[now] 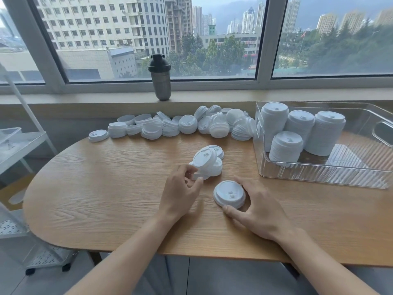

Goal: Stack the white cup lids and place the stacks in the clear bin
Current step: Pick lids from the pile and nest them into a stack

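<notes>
A small heap of white cup lids (209,161) lies at the middle of the wooden table (106,188). My left hand (180,192) pinches the lower edge of a tilted lid in that heap. A short stack of lids (229,194) sits flat just to the right, and my right hand (259,207) holds it with thumb and fingers curled round its rim. A long row of loose lids (176,125) runs along the table's far edge. The clear bin (319,173) at the right holds several tall lid stacks (297,133).
A dark shaker bottle (160,77) stands on the windowsill behind the lids. A white metal rack (19,145) is off the table's left end. The bin's handle cutout (382,133) faces right.
</notes>
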`<act>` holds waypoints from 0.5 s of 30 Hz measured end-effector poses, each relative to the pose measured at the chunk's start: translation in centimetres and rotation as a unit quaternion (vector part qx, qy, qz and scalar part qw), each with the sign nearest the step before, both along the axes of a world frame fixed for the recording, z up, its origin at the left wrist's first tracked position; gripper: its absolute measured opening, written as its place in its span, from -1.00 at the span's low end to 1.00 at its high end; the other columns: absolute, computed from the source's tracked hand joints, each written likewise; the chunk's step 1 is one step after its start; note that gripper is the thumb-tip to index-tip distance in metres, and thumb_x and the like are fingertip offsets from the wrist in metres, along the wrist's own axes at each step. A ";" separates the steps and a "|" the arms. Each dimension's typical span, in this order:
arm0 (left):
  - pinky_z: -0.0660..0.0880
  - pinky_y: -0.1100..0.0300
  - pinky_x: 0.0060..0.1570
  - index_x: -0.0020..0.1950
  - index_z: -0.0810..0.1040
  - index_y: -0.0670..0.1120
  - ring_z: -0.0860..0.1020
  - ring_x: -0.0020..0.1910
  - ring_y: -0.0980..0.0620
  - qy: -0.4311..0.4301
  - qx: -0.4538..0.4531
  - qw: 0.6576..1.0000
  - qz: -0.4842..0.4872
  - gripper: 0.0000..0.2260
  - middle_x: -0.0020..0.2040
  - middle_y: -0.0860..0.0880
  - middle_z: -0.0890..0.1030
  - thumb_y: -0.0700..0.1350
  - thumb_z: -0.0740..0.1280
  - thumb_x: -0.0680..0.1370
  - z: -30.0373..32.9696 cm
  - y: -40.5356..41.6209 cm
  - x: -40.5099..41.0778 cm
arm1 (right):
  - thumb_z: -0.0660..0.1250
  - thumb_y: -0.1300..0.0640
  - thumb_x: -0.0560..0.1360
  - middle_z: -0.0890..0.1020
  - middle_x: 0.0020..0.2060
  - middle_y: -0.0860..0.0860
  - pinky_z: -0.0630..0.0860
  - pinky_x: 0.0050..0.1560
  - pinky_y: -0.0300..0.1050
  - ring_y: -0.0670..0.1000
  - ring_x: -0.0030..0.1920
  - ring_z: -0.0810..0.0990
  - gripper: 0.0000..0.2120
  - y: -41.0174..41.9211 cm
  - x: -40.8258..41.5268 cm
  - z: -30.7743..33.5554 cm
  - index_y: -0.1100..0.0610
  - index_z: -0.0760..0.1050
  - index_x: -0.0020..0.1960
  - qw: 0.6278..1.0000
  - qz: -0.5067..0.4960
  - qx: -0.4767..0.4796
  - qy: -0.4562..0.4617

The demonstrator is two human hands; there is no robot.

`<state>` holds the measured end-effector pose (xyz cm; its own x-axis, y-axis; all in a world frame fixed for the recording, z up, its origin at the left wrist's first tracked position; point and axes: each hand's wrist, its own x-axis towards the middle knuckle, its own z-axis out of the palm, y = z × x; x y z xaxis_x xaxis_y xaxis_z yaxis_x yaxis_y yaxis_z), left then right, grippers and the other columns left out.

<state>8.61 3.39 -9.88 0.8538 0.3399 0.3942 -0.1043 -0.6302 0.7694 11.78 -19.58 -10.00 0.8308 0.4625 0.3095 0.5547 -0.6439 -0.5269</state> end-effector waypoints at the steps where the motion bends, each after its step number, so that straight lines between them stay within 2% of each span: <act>1: 0.57 0.13 0.04 0.14 0.57 0.02 0.57 0.00 0.11 0.005 0.007 1.000 0.009 -0.76 0.04 0.16 0.54 -0.06 0.49 0.51 0.0 0.5 0.3 | 0.48 -0.29 0.38 0.47 0.36 -0.15 0.29 0.44 -0.12 -0.11 0.39 0.37 -0.21 0.1 0.3 -0.1 -0.05 0.34 0.51 1.000 0.002 -0.004 -0.003; 3: 0.52 0.14 0.13 0.24 0.53 0.04 0.54 0.14 0.07 0.027 0.016 0.999 0.010 -0.64 0.12 0.16 0.48 0.02 0.52 0.49 0.0 1.3 1.1 | 0.49 -0.29 0.38 0.49 0.34 -0.15 0.30 0.41 -0.17 -0.14 0.36 0.37 -0.23 0.2 1.1 -0.3 -0.05 0.35 0.49 1.000 0.007 0.001 -0.002; 6: 0.47 0.14 0.27 0.44 0.43 -0.02 0.52 0.28 0.01 0.059 -0.002 0.998 -0.006 -0.35 0.28 0.07 0.44 0.18 0.55 0.45 0.0 1.6 2.3 | 0.47 -0.32 0.37 0.50 0.32 -0.15 0.31 0.38 -0.21 -0.15 0.33 0.39 -0.23 0.5 2.4 -0.1 -0.04 0.38 0.47 1.000 0.018 0.004 0.001; 8: 0.37 0.21 0.31 0.54 0.34 -0.09 0.44 0.40 0.02 0.070 -0.010 0.997 -0.008 -0.19 0.42 -0.01 0.43 0.23 0.54 0.43 0.1 1.4 3.2 | 0.40 -0.39 0.33 0.51 0.29 -0.16 0.34 0.37 -0.18 -0.13 0.32 0.42 -0.21 0.8 3.2 0.0 -0.04 0.40 0.46 1.000 0.020 0.003 0.003; 10: 0.35 0.21 0.33 0.58 0.30 -0.10 0.40 0.44 0.04 0.070 -0.023 0.997 -0.005 -0.12 0.48 -0.03 0.41 0.29 0.53 0.41 0.1 1.2 4.2 | 0.36 -0.42 0.32 0.52 0.26 -0.17 0.39 0.36 -0.13 -0.12 0.29 0.45 -0.21 1.2 3.7 0.1 -0.05 0.42 0.43 1.000 0.021 0.004 0.005; 13: 0.42 0.12 0.34 0.56 0.33 -0.06 0.42 0.39 0.05 0.069 -0.033 0.997 0.006 -0.09 0.39 0.02 0.47 0.37 0.52 0.36 0.1 1.0 5.4 | 0.37 -0.41 0.34 0.52 0.24 -0.19 0.39 0.34 -0.13 -0.13 0.27 0.44 -0.25 1.3 3.9 -0.1 -0.07 0.43 0.42 1.000 0.024 0.003 -0.003; 15: 0.42 0.19 0.26 0.52 0.36 -0.04 0.45 0.31 0.09 0.063 -0.038 0.997 0.011 -0.12 0.26 0.10 0.48 0.36 0.53 0.36 0.1 0.8 5.8 | 0.42 -0.36 0.36 0.50 0.23 -0.22 0.38 0.34 -0.15 -0.14 0.28 0.42 -0.27 1.2 3.9 -0.3 -0.07 0.42 0.43 1.000 0.021 0.005 -0.008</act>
